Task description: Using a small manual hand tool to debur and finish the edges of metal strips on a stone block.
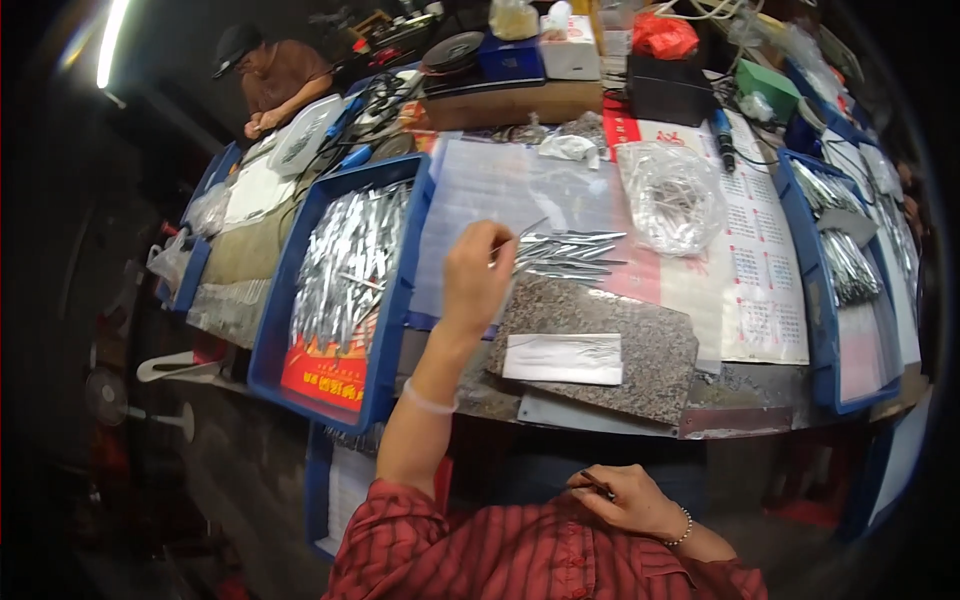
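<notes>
My left hand point(480, 275) reaches over the bench with its fingers pinched on a slim metal piece point(535, 227), which points up and to the right. Beside it lies a small pile of slim silvery metal pieces point(575, 256), most of them pointing sideways. Close to my body, my right hand point(630, 500) is closed around a dark slim tool point(597, 484) whose kind I cannot make out. Between the two hands, a folded white cloth or paper point(563, 359) rests on a speckled stone slab point(655, 350).
On the left, a blue tray point(408, 290) holds many loose metal pieces. Another blue tray point(828, 320) with bundled pieces stands at the right. A clear plastic bag point(672, 198) sits on printed sheets point(765, 270). Boxes line the back. Another person point(285, 80) sits at far left.
</notes>
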`<action>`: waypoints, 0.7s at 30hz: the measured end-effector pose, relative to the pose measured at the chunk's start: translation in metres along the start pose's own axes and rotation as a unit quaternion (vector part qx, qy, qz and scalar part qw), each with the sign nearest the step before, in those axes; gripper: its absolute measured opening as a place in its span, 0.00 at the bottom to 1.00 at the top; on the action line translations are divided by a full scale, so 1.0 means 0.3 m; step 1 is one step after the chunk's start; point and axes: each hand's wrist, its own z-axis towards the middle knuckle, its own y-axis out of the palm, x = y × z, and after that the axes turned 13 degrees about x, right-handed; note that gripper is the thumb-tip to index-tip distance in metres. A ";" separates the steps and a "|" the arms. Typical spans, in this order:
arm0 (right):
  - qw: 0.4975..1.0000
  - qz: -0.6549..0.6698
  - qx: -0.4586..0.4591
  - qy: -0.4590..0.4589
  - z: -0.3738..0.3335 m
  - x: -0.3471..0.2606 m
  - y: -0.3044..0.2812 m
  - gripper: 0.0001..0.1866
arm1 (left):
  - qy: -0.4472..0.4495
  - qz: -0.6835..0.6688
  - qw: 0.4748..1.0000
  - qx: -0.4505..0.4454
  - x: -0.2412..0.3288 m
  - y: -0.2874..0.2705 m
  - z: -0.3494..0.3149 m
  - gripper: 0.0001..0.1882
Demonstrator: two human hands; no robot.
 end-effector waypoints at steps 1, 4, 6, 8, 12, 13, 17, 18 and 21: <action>1.000 0.001 0.016 -0.005 0.001 -0.014 -0.023 0.11 | -0.020 -0.020 1.000 0.010 0.060 -0.036 -0.003 0.03; 0.995 0.003 0.095 -0.024 0.025 -0.073 -0.114 0.08 | -0.107 -0.061 0.992 0.011 0.184 -0.159 -0.064 0.03; 0.985 -0.007 0.165 -0.040 0.049 -0.097 -0.191 0.06 | -0.141 -0.082 0.987 0.004 0.245 -0.225 -0.125 0.03; 0.971 -0.076 0.223 -0.033 0.091 -0.141 -0.286 0.06 | -0.216 -0.104 0.969 -0.048 0.301 -0.305 -0.180 0.03; 0.942 -0.103 0.316 -0.052 0.330 -0.140 -0.418 0.06 | -0.366 -0.296 0.880 -0.071 0.364 -0.386 -0.293 0.05; 0.932 -0.179 0.313 -0.045 0.399 -0.161 -0.451 0.06 | -0.377 -0.352 0.854 -0.069 0.356 -0.394 -0.325 0.05; 0.909 -0.247 0.317 -0.106 0.657 0.027 -0.543 0.08 | -0.373 -0.403 0.832 -0.081 0.350 -0.405 -0.406 0.04; 0.899 -0.287 0.312 -0.109 0.706 0.077 -0.561 0.08 | -0.364 -0.404 0.835 -0.085 0.352 -0.408 -0.418 0.04; 0.874 -0.368 0.314 -0.047 0.808 0.147 -0.548 0.07 | -0.349 -0.400 0.845 -0.068 0.343 -0.418 -0.457 0.05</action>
